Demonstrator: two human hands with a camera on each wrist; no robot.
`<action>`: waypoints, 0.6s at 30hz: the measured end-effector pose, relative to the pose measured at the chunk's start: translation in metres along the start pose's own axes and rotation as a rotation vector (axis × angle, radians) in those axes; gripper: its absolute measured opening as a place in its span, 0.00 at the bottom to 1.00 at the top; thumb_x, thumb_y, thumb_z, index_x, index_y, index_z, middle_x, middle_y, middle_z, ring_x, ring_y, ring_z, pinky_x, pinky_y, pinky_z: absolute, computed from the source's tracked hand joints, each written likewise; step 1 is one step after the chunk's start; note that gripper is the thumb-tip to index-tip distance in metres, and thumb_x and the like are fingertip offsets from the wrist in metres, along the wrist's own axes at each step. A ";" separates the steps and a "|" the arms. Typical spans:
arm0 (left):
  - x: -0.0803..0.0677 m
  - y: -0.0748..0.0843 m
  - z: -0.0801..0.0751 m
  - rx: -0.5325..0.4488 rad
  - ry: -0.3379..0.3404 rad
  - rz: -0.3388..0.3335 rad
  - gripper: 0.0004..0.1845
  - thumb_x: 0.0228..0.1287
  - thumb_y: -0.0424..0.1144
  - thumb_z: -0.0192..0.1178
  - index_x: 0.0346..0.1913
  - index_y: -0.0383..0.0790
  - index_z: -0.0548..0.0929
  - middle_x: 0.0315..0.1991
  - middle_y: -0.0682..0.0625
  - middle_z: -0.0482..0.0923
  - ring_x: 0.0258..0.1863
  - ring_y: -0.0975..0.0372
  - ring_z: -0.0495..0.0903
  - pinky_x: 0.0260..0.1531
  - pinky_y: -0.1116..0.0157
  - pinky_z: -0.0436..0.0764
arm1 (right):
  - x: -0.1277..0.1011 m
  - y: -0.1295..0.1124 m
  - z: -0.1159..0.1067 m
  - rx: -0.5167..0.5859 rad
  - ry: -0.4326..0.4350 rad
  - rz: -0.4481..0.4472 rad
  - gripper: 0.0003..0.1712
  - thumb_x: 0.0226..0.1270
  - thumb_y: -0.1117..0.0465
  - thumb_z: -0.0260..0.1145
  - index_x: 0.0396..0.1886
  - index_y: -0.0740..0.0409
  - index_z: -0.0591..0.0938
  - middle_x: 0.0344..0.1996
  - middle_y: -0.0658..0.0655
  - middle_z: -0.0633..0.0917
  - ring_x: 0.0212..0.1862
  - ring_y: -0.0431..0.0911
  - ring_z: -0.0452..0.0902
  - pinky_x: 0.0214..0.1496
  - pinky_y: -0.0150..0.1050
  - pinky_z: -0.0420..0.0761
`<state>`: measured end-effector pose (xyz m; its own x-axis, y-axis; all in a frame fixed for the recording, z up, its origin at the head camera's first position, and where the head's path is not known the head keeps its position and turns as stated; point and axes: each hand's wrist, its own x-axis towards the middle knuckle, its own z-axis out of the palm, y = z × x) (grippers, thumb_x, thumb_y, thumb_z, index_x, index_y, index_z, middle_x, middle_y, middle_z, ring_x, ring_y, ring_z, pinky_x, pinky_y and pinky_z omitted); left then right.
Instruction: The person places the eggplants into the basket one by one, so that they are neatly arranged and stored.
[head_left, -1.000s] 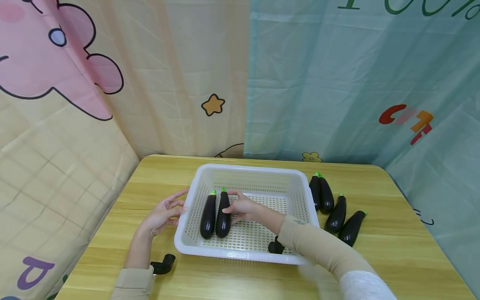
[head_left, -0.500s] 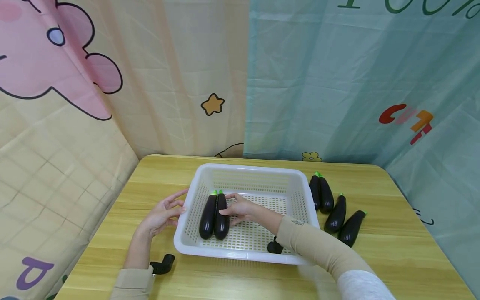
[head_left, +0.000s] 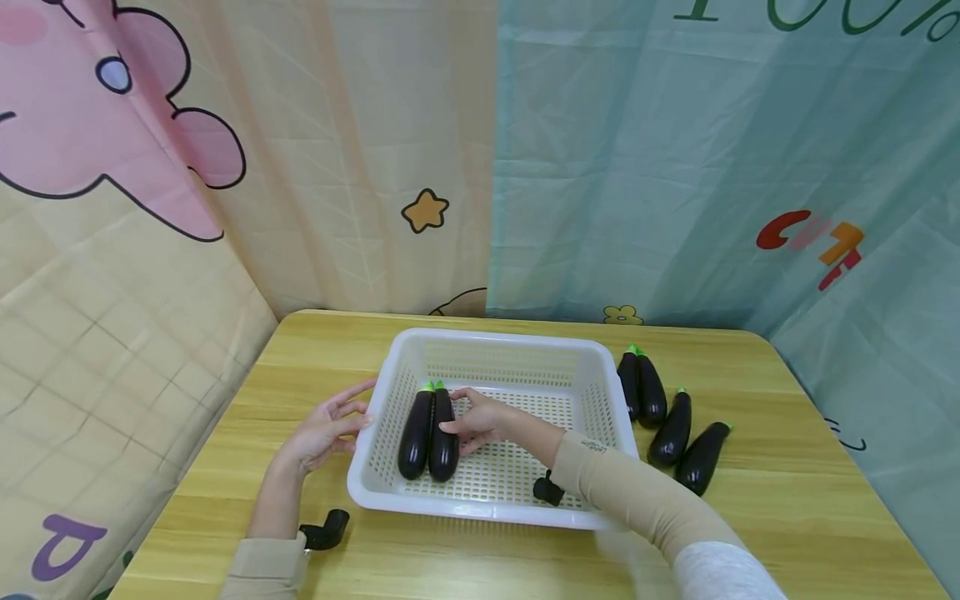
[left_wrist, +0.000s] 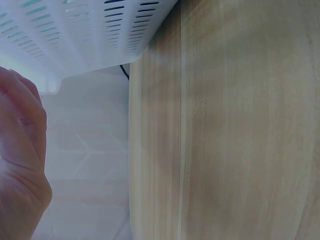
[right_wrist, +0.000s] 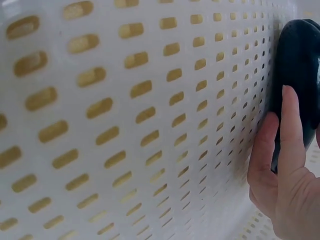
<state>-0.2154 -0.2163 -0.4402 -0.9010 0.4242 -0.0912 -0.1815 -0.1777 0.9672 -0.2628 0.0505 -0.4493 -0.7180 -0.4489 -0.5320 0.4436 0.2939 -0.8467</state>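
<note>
Held eggplant (head_left: pixel 443 450) slid left; curtain (head_left: pixel 637 183) reads "100%".

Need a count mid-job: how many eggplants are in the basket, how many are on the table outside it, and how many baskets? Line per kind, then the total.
Eggplants inside the basket: 2
Eggplants on the table, right of the basket: 4
White plastic basket: 1
Total: 7
</note>
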 end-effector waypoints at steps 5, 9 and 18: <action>0.001 0.000 0.000 0.010 0.004 -0.004 0.32 0.62 0.25 0.53 0.68 0.39 0.57 0.37 0.53 0.75 0.32 0.63 0.80 0.22 0.69 0.82 | -0.001 -0.002 -0.001 -0.027 -0.004 0.009 0.38 0.59 0.66 0.64 0.65 0.52 0.56 0.34 0.67 0.80 0.37 0.55 0.81 0.33 0.46 0.84; 0.001 0.000 0.000 0.016 0.009 -0.010 0.32 0.62 0.25 0.53 0.68 0.39 0.57 0.37 0.52 0.75 0.32 0.62 0.81 0.23 0.69 0.83 | -0.003 -0.007 -0.005 -0.072 0.020 0.018 0.40 0.58 0.64 0.66 0.66 0.51 0.56 0.36 0.66 0.77 0.39 0.53 0.78 0.36 0.48 0.84; 0.000 0.001 0.000 0.018 0.008 -0.010 0.32 0.62 0.25 0.54 0.68 0.39 0.57 0.36 0.53 0.75 0.32 0.62 0.80 0.23 0.69 0.83 | -0.021 -0.037 -0.027 -0.024 0.018 -0.101 0.45 0.58 0.66 0.65 0.70 0.50 0.51 0.51 0.67 0.70 0.54 0.63 0.67 0.46 0.55 0.79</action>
<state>-0.2158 -0.2163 -0.4396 -0.9023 0.4187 -0.1026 -0.1835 -0.1577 0.9703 -0.2783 0.0720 -0.4063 -0.7681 -0.4617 -0.4437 0.3559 0.2682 -0.8952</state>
